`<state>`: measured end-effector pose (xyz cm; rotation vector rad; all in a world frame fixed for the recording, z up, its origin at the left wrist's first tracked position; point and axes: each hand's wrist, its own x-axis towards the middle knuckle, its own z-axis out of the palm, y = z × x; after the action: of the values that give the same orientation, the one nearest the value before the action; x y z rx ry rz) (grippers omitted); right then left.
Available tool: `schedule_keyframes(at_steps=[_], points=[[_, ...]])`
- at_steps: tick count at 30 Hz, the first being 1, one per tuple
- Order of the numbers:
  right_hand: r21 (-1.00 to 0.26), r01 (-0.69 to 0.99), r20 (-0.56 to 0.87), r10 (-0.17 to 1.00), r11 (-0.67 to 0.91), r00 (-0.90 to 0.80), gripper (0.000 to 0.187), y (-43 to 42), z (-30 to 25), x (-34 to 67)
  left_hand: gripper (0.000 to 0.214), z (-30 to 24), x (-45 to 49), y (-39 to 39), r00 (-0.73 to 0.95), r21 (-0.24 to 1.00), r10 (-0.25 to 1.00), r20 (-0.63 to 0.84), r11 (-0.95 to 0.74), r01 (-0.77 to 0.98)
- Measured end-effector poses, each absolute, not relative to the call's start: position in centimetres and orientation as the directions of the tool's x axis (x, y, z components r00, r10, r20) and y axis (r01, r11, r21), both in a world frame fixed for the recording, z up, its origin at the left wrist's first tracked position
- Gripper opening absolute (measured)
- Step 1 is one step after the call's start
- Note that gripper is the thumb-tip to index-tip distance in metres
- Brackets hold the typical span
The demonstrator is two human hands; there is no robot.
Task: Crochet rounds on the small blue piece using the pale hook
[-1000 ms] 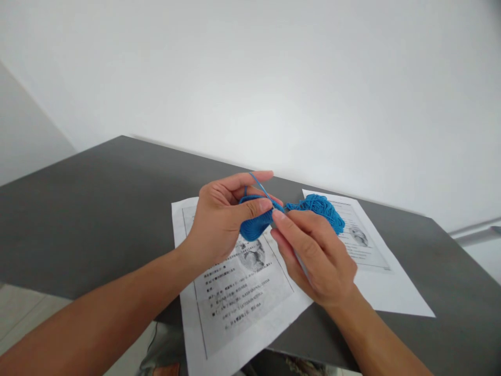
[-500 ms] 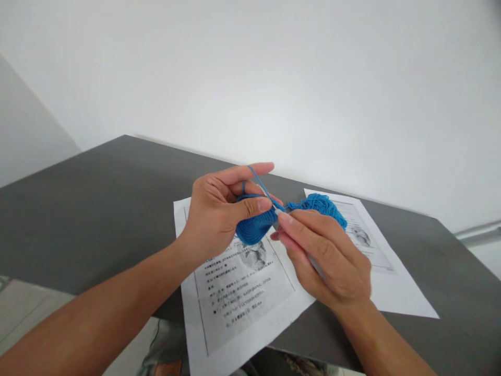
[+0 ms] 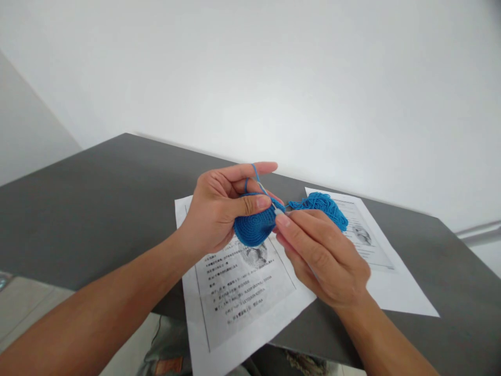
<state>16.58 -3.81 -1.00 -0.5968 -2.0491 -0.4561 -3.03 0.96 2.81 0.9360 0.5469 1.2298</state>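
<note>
A: What is in the middle of the frame?

B: A blue crochet piece (image 3: 253, 228), just left of centre. It is a small round disc of tight stitches worked in rings, bright blue all over, with its flat face turned toward the camera and its lower edge hanging free above the paper.

A: Who has hold of it?

B: The left hand (image 3: 217, 214). Thumb and middle finger are pinched shut on the disc's upper edge. The index finger is stretched straight out toward the right, and a blue yarn strand (image 3: 253, 171) is looped over it and runs down to the disc.

A: And the other hand?

B: The right hand (image 3: 326, 258) comes in from the lower right, fingers curled closed around a crochet hook (image 3: 270, 200). Only the pale, thin front part shows, slanting up to the left from the fingertips to the disc's top edge. The handle is hidden inside the hand.

A: Where does the yarn lead?

B: To a loose yarn pile (image 3: 324, 205), the same blue, right of centre, just beyond the right hand's fingers. It lies on the far printed sheet (image 3: 395, 287).

A: What is underneath?

B: A near printed sheet (image 3: 238, 303), white with grey text and a picture, lies below both hands and overhangs the front edge. Both sheets rest on a dark grey table (image 3: 97, 214) that crosses the frame. A plain white wall (image 3: 274, 78) fills the upper half.
</note>
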Motion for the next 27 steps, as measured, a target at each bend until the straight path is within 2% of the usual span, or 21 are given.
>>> schedule_keyframes(at_steps=[8,18,24,27], points=[[0.081,0.570,0.835,0.256,0.818,-0.487,0.057,-3.6,-0.8,17.4,0.045,2.8,-3.3,1.4,0.180,0.888,0.969,0.169,-0.070,-0.455],[0.082,0.591,0.816,0.287,0.802,-0.502,0.062,-3.3,-0.6,18.0,0.048,2.3,-3.6,1.9,0.174,0.928,0.965,0.197,-0.126,-0.351],[0.229,0.578,0.756,0.231,0.783,-0.612,0.056,-3.1,-0.3,18.6,0.044,2.6,-3.3,1.6,0.131,0.958,0.963,0.236,-0.208,-0.196],[0.258,0.576,0.729,0.235,0.776,-0.643,0.055,-3.2,0.1,18.6,0.039,2.6,-3.2,1.7,0.099,0.956,0.957,0.272,-0.257,-0.142]])
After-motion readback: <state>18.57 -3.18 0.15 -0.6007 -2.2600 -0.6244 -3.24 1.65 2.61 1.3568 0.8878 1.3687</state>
